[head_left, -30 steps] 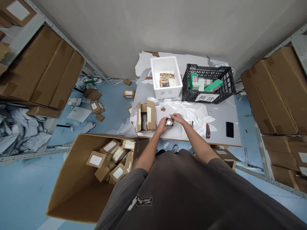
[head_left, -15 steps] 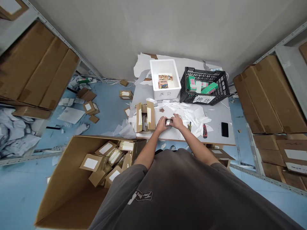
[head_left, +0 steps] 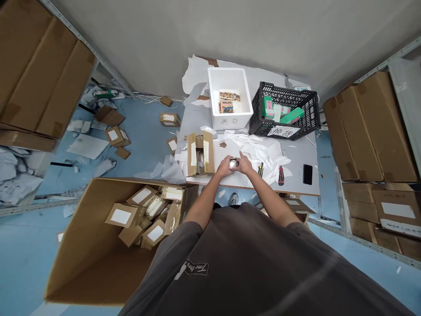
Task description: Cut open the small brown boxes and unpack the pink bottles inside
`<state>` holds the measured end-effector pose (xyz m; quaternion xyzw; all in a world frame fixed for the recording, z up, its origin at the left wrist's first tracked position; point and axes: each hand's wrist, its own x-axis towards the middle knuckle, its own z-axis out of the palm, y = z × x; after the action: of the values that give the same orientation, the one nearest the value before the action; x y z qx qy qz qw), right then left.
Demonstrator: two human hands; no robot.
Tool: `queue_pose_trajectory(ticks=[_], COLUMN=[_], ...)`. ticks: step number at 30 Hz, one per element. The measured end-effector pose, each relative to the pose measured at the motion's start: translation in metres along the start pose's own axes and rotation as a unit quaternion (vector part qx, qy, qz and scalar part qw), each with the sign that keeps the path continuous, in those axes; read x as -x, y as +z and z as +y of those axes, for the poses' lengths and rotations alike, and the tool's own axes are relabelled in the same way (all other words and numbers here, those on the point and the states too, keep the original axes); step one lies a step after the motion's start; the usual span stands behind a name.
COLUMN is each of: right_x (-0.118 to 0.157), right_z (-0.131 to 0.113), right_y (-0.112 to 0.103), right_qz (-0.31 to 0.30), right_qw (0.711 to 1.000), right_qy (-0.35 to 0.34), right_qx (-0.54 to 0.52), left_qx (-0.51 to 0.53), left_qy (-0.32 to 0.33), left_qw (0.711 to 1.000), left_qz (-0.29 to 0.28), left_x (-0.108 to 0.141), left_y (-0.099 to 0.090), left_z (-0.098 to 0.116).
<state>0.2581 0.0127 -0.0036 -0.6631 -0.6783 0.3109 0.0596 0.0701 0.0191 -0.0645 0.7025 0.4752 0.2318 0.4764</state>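
Note:
Between my two hands, above the table's near edge, is a small dark-rimmed object with a shiny pale face [head_left: 233, 164]; its exact kind is too small to make out. My left hand [head_left: 225, 167] grips its left side and my right hand [head_left: 244, 165] its right side. Left of my hands stands an opened cardboard box [head_left: 208, 153] with its flaps up and packing inside. White paper scraps [head_left: 268, 151] lie beyond and to the right of my right hand. Close to that hand are a yellow-and-black tool [head_left: 261, 169] and a red-and-black cutter [head_left: 281, 175].
At the table's back stand a white foam box [head_left: 232, 120] holding small packets and a black crate [head_left: 286, 94] with green-and-pink boxes. A black phone [head_left: 307, 174] lies at the right. A large carton [head_left: 75, 245] of parcels stands at my left. Shelves with cartons [head_left: 386, 127] flank both sides.
The head view has shifted slightly, and a shoe now shows under the table edge. My hands still hold the small object, which has tilted so that its shiny face looks rounder.

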Motion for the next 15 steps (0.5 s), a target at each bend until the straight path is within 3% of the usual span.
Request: queue_pose_trajectory(ticks=[7, 10, 15], right_x=[0.010, 0.015, 0.012], right_z=[-0.023, -0.036, -0.058], right_y=[-0.029, -0.061, -0.130], right_qz=[0.044, 0.072, 0.064], right_qw=[0.996, 0.992, 0.987], right_qy=[-0.063, -0.071, -0.071], right_qx=[-0.055, -0.079, -0.131], left_qx=[-0.014, -0.023, -0.016], left_qy=[-0.062, -0.089, -0.108], left_qw=[0.998, 0.996, 0.994], left_qz=[-0.014, -0.020, -0.020], left_x=[-0.004, -0.004, -0.005], left_y=[-0.007, -0.012, -0.017], left_z=[0.006, 0.011, 0.025])
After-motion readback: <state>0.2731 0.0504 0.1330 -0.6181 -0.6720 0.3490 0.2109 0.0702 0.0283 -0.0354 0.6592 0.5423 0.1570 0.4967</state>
